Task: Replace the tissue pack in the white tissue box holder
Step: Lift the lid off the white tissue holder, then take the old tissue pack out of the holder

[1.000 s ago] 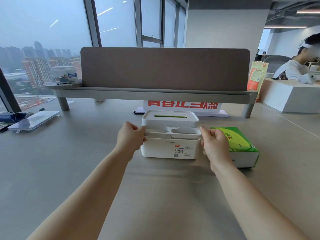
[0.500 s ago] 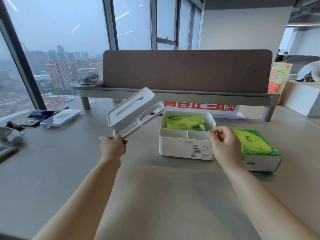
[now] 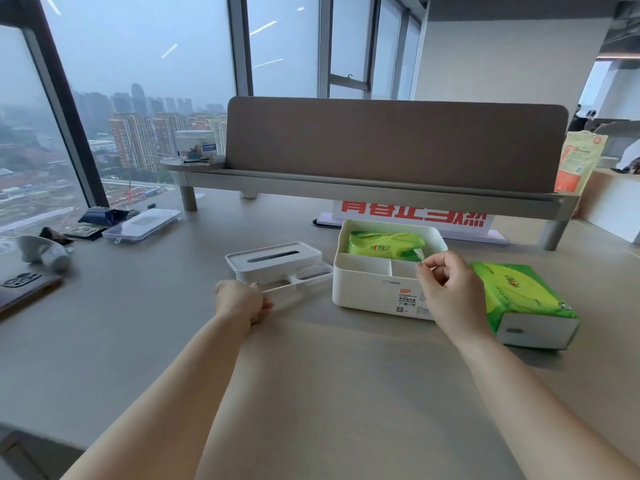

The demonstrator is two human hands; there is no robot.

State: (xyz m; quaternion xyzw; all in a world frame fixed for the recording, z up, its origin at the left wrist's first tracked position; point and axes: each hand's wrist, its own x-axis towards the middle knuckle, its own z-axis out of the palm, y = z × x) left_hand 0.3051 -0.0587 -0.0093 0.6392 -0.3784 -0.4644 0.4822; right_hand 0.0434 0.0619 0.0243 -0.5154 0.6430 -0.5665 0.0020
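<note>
Now, writing: holder (image 3: 374,289) front wall carries small grey lettering and a sticker with an orange tag, dark print and a barcode, all too small to read; both green packs bear a red-and-white logo; large red characters run across a white sign (image 3: 414,216) behind the holder, tops cut off by the shelf (image 3: 363,194).
Holder: white, rounded box, open on top, standing on the surface (image 3: 329,375); long axis runs left to right; two small front compartments, one large rear compartment.
Old pack: crumpled green pack (image 3: 386,245) lies in the rear compartment, lengthwise along it.
Lid: white lid (image 3: 277,263) with a dark slot lies flat on the surface just left of the holder, slot upward, its long axis roughly parallel to the holder's.
New pack: full green pack (image 3: 519,299) lies just right of the holder, long axis running away from the camera, white end facing near.
Left hand: left hand (image 3: 242,301) has fingers closed on the lid's near edge.
Right hand: right hand (image 3: 450,289) sits at the holder's front right corner, fingers curled together, thumb and forefinger pinched; whether they grip the rim cannot be told.
</note>
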